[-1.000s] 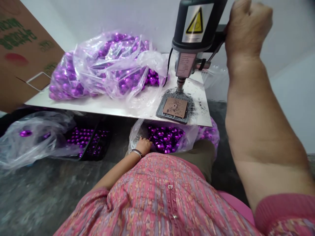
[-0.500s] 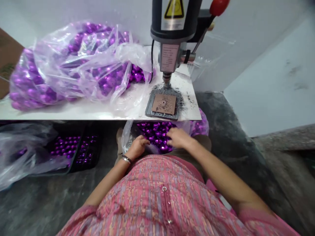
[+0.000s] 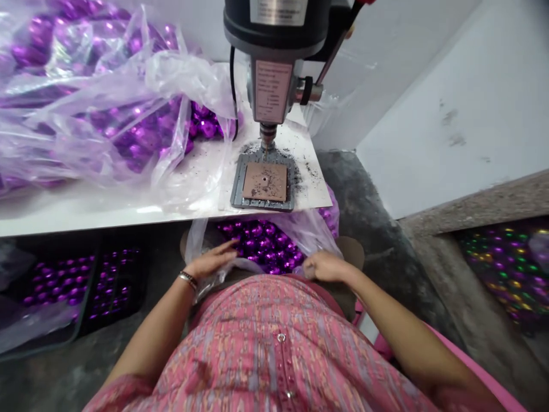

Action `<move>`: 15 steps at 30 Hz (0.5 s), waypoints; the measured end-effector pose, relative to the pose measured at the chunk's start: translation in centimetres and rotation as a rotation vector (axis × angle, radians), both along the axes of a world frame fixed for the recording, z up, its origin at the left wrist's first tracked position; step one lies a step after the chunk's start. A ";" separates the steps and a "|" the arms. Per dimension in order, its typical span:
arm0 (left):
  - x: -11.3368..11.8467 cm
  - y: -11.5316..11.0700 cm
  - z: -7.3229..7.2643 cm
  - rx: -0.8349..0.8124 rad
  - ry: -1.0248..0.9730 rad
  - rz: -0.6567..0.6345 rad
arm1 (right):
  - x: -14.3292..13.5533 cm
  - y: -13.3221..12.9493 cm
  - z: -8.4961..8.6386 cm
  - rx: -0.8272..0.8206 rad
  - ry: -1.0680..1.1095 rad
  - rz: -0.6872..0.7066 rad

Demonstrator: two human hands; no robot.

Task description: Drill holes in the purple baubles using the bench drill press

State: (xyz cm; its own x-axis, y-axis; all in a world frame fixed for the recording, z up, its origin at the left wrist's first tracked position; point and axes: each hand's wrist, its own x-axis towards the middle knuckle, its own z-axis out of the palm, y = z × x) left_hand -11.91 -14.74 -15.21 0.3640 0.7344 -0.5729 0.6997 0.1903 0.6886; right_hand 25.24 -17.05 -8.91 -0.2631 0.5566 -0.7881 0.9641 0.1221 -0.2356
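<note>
A clear plastic bag (image 3: 315, 229) full of shiny purple faceted beads (image 3: 270, 246) sits in my lap, below the table edge. At the bag's left side, my left hand (image 3: 214, 258) lies with its fingers stretched out toward the beads, holding nothing. My right hand (image 3: 325, 266) has its fingers closed on the bag's plastic at the right rim. Above the bag, on the table, stands a drill press (image 3: 268, 86) with its bit over a brown square block (image 3: 266, 182). The block has a small hole and dark shavings on it.
A large plastic bag (image 3: 115, 114) of purple beads covers the left of the white table (image 3: 128, 213). Dark crates (image 3: 81, 320) with purple beads stand on the floor at left. Multicoloured beads (image 3: 510, 266) lie beyond a stone ledge (image 3: 472, 212) at right.
My right hand has moved from over the beads to the bag's right rim and closed there. My left hand has shifted left and its fingers have straightened. The view has moved closer and turned right.
</note>
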 end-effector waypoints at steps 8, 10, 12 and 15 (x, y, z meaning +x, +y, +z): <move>2.8 2.8 -2.6 0.214 0.566 -0.383 | -2.3 -2.1 -2.6 -0.063 -0.023 -0.031; 3.0 3.0 -2.8 0.177 0.585 -0.377 | -2.7 -1.9 -3.3 -0.028 -0.026 -0.053; 2.8 2.9 -2.9 0.166 0.597 -0.350 | -2.8 -1.7 -3.9 0.015 -0.026 -0.075; 2.2 2.2 -2.3 0.222 0.579 -0.251 | -3.4 -0.8 -4.8 0.091 0.009 -0.091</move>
